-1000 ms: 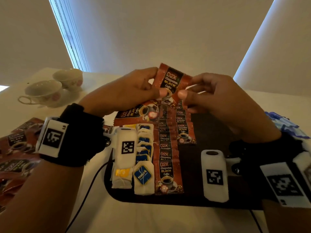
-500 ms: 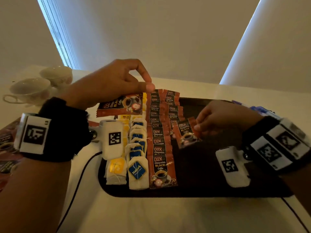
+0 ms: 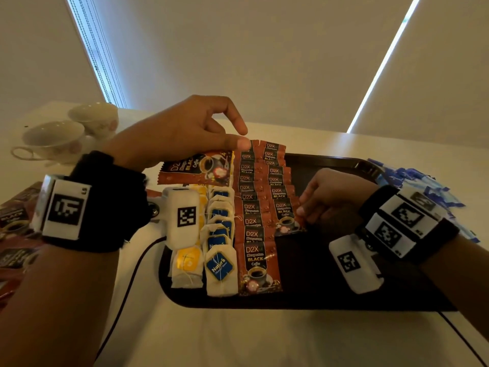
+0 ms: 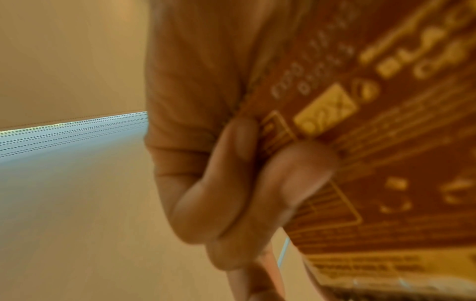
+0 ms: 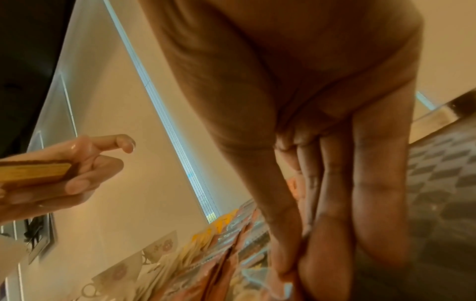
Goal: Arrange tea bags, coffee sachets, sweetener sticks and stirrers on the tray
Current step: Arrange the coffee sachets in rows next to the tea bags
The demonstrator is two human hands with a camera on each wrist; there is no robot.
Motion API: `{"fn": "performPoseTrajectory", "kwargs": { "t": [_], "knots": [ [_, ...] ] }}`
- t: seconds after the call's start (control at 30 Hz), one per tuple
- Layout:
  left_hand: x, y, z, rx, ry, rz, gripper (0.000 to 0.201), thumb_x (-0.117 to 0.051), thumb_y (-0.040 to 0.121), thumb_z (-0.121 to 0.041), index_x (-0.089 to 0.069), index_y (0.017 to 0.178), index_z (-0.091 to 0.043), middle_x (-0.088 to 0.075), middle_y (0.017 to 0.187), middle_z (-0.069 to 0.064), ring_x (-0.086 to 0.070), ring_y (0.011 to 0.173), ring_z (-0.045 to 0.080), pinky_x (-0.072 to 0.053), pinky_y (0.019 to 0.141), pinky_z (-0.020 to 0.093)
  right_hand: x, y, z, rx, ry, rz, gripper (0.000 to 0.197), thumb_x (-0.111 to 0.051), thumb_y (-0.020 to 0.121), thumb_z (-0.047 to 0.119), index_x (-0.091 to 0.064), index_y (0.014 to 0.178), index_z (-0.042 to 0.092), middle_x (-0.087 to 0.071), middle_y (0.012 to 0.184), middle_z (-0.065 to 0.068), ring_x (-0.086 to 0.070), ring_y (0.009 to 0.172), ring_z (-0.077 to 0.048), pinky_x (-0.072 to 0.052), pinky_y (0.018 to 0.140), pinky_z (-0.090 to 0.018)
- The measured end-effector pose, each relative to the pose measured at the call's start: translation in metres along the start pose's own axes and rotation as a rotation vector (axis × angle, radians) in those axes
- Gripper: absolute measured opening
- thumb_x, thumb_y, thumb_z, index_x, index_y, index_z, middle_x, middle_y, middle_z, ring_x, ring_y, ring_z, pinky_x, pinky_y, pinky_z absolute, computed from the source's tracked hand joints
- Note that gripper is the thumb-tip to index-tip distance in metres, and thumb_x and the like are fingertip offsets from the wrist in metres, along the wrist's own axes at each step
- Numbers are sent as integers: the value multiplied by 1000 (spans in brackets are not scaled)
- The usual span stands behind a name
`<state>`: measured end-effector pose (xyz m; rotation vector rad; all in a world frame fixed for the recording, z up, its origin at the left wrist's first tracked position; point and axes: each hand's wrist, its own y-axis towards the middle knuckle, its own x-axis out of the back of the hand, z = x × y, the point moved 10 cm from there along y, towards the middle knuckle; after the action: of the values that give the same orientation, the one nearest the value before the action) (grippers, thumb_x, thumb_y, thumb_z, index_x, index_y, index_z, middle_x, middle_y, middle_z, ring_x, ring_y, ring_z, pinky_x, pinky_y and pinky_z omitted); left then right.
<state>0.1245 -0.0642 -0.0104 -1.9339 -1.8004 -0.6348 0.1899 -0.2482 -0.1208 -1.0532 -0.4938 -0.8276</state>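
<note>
A dark tray (image 3: 330,263) holds a column of yellow-tagged tea bags (image 3: 186,264), a column of blue-tagged tea bags (image 3: 220,268) and two overlapping columns of red-brown coffee sachets (image 3: 258,263). My left hand (image 3: 185,131) hovers above the tray's far left and holds a spare coffee sachet (image 3: 195,168) sideways under its fingers; the same sachet (image 4: 386,142) fills the left wrist view. My right hand (image 3: 322,200) pinches the right edge of the nearest sachet (image 3: 285,215) in the second column, low on the tray; its fingertips (image 5: 291,264) press on that sachet.
Two white teacups (image 3: 55,139) stand at the far left. More coffee sachets (image 3: 13,229) lie on the table left of the tray. Blue sweetener sticks (image 3: 423,184) are piled beyond the tray's right edge. The tray's right half is bare.
Both hands held one sachet up together; then the right hand carried it down onto the second column while the left hand stayed raised with its spare sachet.
</note>
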Motion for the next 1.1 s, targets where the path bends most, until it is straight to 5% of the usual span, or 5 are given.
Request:
{"fn": "performPoseTrajectory", "kwargs": {
  "t": [0.3, 0.47, 0.93, 1.1],
  "knots": [
    [-3, 3, 1, -20, 11, 17, 43, -67, 69, -41, -57, 105, -19, -74, 77, 7, -72, 65, 20, -56, 55, 21, 2, 2, 1, 0, 42, -15, 13, -64, 83, 1, -56, 93, 5, -65, 71, -4, -62, 64, -13, -49, 67, -28],
    [-4, 4, 1, -19, 14, 30, 47, -66, 66, -45, -56, 104, -20, -75, 77, 6, -72, 66, 20, -56, 55, 20, 2, 5, 3, 14, 65, -23, 11, -63, 84, 0, -54, 86, 6, -65, 71, -6, -62, 64, -15, -51, 74, -30],
    [-6, 5, 2, -33, 34, 41, 46, -65, 66, -46, -56, 103, -21, -75, 77, 6, -72, 68, 20, -60, 63, 28, 1, 2, 8, -1, 46, -3, 10, -64, 84, 4, -56, 89, 4, -65, 75, -6, -63, 64, -12, -49, 57, -22],
    [-6, 7, -1, -53, 17, 19, 45, -65, 69, -43, -56, 105, -16, -74, 76, 6, -72, 63, 18, -57, 56, 22, 37, -23, 37, 281, 72, -263, 20, -70, 78, 25, -62, 86, 9, -70, 70, -3, -67, 59, -6, -50, 52, -16]
  ]
}}
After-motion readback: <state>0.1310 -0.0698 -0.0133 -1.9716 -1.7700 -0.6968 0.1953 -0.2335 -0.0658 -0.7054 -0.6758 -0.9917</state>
